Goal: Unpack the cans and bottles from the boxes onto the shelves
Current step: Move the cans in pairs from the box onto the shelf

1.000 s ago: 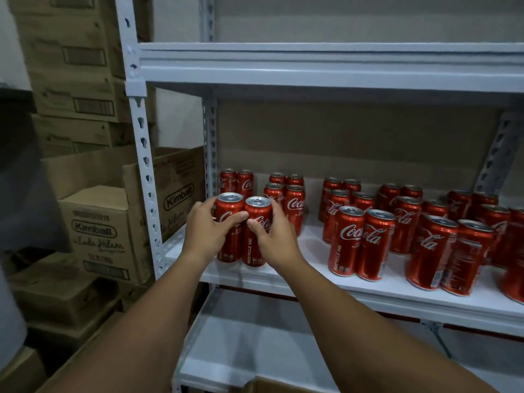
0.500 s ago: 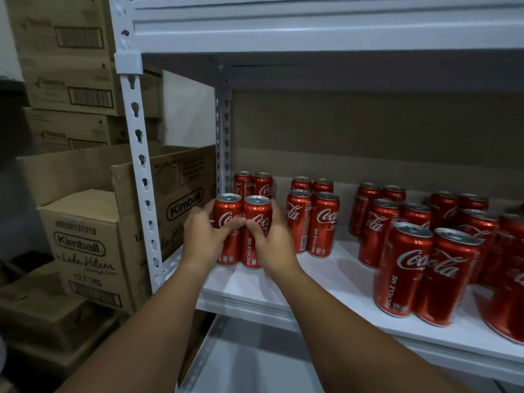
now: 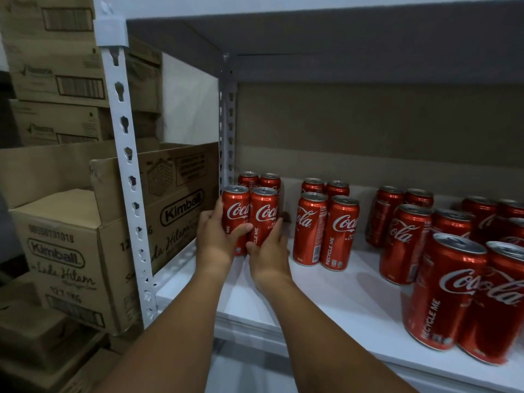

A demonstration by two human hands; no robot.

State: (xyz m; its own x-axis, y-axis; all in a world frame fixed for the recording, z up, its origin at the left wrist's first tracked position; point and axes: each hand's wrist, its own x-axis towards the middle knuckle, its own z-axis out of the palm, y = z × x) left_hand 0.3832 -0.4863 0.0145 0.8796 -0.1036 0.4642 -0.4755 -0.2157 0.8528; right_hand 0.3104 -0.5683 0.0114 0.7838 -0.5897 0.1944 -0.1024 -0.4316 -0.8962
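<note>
Red aluminium, 2 cans, left can (image 3: 234,219) gripped in curled left hand (image 3: 217,236), right can (image 3: 263,219) in curled right hand (image 3: 268,251), upright on white shelf (image 3: 326,302) before rear pair (image 3: 259,180); risk: shove topples rear pair.

Dim, cool indoor light is seen throughout. The white shelf (image 3: 340,302) is the brightest surface; the underside of the upper shelf (image 3: 340,46) is left in deep shadow. Soft highlights are carried on the can tops (image 3: 312,197). Wide-angle bowing is evident along the upright post (image 3: 127,165), and the near cans (image 3: 445,296) are slightly blurred.
</note>
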